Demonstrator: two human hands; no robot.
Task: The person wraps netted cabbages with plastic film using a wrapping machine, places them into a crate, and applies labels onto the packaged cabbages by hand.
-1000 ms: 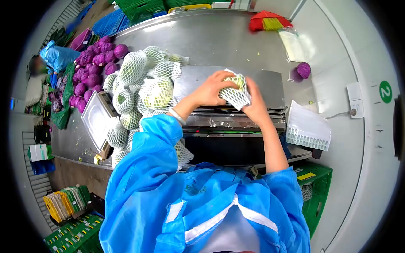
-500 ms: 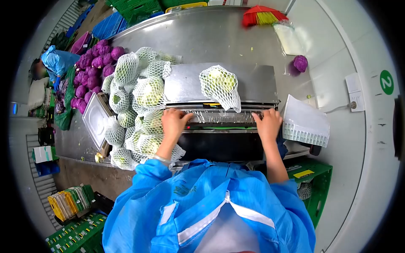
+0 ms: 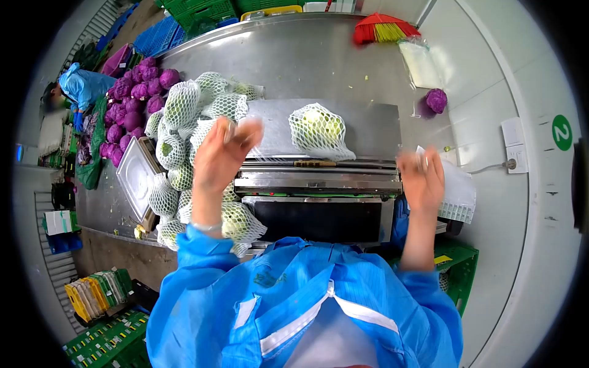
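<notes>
In the head view, my left hand point(image 3: 224, 150) is raised over the left end of a metal film-wrapping machine point(image 3: 319, 179), beside the netted cabbages. My right hand point(image 3: 423, 181) is up at the machine's right end. Both are motion-smeared, with fingers drawn together in a pinch. Clear plastic film point(image 3: 262, 150) shows faintly beside my left hand, apparently stretched between the two hands; its edge is hard to make out. A pale green cabbage in a white foam net point(image 3: 319, 130) lies on the machine's metal plate point(image 3: 374, 129), beyond and between my hands.
Several netted cabbages point(image 3: 181, 104) are piled left, with purple cabbages point(image 3: 132, 104) behind them and a white tray point(image 3: 136, 178) alongside. One purple cabbage point(image 3: 436, 101), a red brush point(image 3: 383, 29) and a paper sheet point(image 3: 460, 190) are right. A co-worker in blue point(image 3: 86, 86) bends far left.
Both hands have risen from the machine's front roller and moved apart, away from my body, drawing clear film. The netted cabbage remains on the plate.
</notes>
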